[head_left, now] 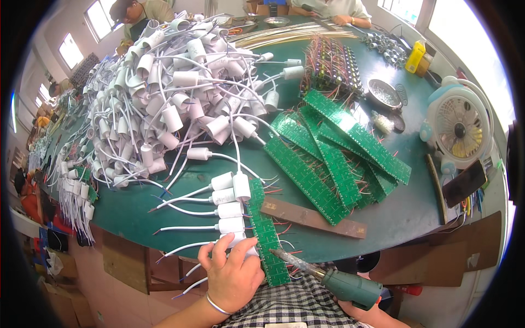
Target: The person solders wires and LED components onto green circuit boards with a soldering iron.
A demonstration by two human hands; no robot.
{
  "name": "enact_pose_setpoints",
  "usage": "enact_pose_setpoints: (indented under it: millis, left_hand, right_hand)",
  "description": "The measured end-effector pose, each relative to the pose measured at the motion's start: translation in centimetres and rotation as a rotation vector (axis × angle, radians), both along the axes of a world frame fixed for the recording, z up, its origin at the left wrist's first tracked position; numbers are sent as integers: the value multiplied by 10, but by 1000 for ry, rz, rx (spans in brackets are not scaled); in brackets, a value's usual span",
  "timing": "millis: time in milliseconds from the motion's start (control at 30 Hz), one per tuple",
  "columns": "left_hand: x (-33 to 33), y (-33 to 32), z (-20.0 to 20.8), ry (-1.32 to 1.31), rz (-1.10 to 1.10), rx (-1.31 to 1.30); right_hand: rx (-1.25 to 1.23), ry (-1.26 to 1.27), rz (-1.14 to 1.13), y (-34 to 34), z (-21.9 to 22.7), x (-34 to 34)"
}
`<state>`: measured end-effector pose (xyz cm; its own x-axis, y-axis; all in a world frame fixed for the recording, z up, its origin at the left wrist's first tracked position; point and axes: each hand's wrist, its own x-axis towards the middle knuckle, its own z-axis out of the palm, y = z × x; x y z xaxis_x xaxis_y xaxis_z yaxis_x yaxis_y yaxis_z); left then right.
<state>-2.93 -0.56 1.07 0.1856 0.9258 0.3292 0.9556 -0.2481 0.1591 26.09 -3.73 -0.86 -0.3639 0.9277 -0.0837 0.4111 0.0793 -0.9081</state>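
My left hand is closed with its fingertips on a white cylindrical lamp holder beside a narrow green circuit board. Several more lamp holders lie in a row along the board's left edge, their white cables pointing left with bare ends. One lamp holder stands at the board's far end. My right hand is wrapped round the handle of a green soldering iron. The iron's metal tip points left and reaches the board's right edge; whether it touches is hard to tell. Thin red wires stick out there.
A big heap of white lamp holders fills the far left. Green circuit boards are stacked right of centre, past a brown bar. A fan, phone and metal bowl stand right. Two people sit across the table.
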Motion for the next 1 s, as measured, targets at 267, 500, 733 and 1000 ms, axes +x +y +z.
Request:
enact_pose_setpoints:
  millis: [267,500,733,1000]
  left_hand:
    - [0,-1,-2,-10,1,4]
    - [-1,-1,-5,-29,-4,33]
    - [-9,-7,-3,-191,-26,-16]
    - [-8,-18,-22,-288,2,143]
  right_hand:
    - [-52,-19,-18,-2,-6,3]
    - [-139,30,-41,-1,0,0]
    - [-158,54,-64,-2,-4,1]
    - [151,-68,47,9,-5,-2]
